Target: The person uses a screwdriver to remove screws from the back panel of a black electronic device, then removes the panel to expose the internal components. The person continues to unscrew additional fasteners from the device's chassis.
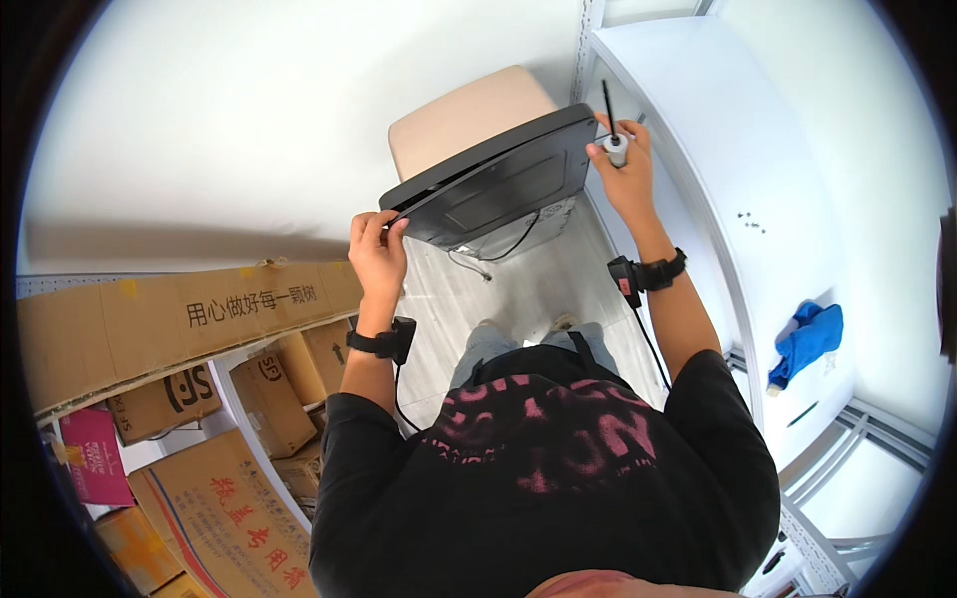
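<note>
A broad black flat panel with rounded corners point(498, 189) is held up, tilted, between my two hands. Its underside has a recessed rectangle, and a narrow gap shows along its far edge toward the left. My left hand point(379, 254) pinches the panel's left corner. My right hand point(626, 164) is at the right corner, fingers closed round a screwdriver point(615, 149) with a pale grey handle. The screwdriver's dark shaft points up and away. Below the panel hangs a dark cable point(513, 244); where it joins is hidden.
Behind the panel stands a beige-topped block point(469, 110) against the white wall. On the right, a white shelf point(698, 110) carries several small dark pieces point(751, 222) and a blue cloth item point(807, 344). Cardboard boxes point(219, 508) fill the left shelving, below a long cardboard strip point(130, 339).
</note>
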`<state>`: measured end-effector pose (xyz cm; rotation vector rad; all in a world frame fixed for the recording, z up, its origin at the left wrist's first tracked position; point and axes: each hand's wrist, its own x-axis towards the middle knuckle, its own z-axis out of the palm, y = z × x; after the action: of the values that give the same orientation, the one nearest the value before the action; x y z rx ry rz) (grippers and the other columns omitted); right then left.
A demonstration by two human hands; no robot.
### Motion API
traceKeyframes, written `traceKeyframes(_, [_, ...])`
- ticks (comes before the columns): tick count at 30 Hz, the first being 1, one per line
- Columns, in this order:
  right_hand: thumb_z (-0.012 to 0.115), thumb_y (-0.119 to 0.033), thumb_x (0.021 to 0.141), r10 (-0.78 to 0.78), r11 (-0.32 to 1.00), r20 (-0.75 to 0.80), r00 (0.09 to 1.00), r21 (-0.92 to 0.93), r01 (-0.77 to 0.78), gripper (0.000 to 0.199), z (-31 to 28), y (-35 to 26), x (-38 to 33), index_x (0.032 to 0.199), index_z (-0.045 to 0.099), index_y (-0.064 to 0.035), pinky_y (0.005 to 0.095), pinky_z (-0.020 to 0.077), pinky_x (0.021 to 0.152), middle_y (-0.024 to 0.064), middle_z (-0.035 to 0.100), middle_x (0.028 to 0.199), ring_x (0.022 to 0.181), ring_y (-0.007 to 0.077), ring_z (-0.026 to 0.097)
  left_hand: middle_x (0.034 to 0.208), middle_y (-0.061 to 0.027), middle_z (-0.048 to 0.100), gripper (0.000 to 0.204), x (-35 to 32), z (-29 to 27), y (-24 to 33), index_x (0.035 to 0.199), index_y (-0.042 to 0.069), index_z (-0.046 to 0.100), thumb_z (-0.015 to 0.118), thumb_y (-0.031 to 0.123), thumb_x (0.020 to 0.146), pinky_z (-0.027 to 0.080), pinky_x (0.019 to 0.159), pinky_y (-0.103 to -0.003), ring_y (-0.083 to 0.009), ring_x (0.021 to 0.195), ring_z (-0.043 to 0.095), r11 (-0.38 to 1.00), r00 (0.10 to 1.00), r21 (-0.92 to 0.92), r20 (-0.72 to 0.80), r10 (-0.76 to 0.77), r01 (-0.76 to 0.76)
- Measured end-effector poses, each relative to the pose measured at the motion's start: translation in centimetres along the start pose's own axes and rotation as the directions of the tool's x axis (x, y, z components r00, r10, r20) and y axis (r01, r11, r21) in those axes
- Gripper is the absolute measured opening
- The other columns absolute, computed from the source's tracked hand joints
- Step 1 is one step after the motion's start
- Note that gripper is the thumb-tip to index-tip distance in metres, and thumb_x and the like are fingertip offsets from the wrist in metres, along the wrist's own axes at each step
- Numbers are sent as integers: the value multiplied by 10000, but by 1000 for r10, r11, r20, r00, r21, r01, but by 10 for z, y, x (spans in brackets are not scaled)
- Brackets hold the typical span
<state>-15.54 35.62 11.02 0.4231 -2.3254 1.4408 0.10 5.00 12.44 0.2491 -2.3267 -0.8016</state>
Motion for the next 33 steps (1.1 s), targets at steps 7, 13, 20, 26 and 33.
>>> traceKeyframes(7, [735, -172, 743, -122, 993, 142, 982, 18, 121, 366, 6, 2, 12, 1102, 666, -189, 327, 474, 713, 75, 473, 1148, 757, 193, 519, 801, -70, 550, 93, -15, -10, -3, 834, 12, 619, 693, 28, 779, 448, 519, -263, -148, 586, 537, 999, 1000, 38, 17, -19, 18])
traceKeyframes(13, [753, -127, 706, -254, 964, 195, 947, -24, 264, 347, 10, -1, 18, 1038, 695, -208, 309, 466, 637, 49, 492, 1132, 711, 175, 490, 781, -88, 567, 113, -14, -17, -2, 817, 43, 622, 715, 56, 754, 469, 529, -301, -214, 588, 567, 999, 1000, 39, 12, 26, -26])
traceKeyframes(20, [740, -70, 688, -398, 884, 326, 857, -114, 454, 276, 12, -30, 22, 947, 695, -154, 287, 439, 598, 55, 503, 1021, 689, 175, 485, 768, -88, 560, 112, -7, -19, -11, 804, 46, 614, 712, 62, 753, 458, 503, -297, -218, 572, 555, 990, 990, -83, 77, 121, -115])
traceKeyframes(26, [635, 80, 606, -291, 921, 379, 878, -137, 364, 366, 20, -43, 22, 914, 642, -118, 345, 466, 719, 65, 470, 986, 871, 245, 527, 755, -90, 546, 123, 4, -21, -22, 791, 32, 598, 709, 36, 739, 435, 480, -295, -218, 553, 540, 965, 966, -221, 180, 184, -143])
traceKeyframes(33, [713, -11, 683, -221, 897, 364, 905, -289, 335, 265, 10, -33, 31, 921, 613, -74, 372, 467, 731, 97, 495, 994, 892, 295, 546, 735, -91, 532, 118, 14, -24, -34, 782, 27, 596, 703, 16, 732, 433, 470, -311, -235, 538, 542, 952, 956, -290, 235, 176, -104])
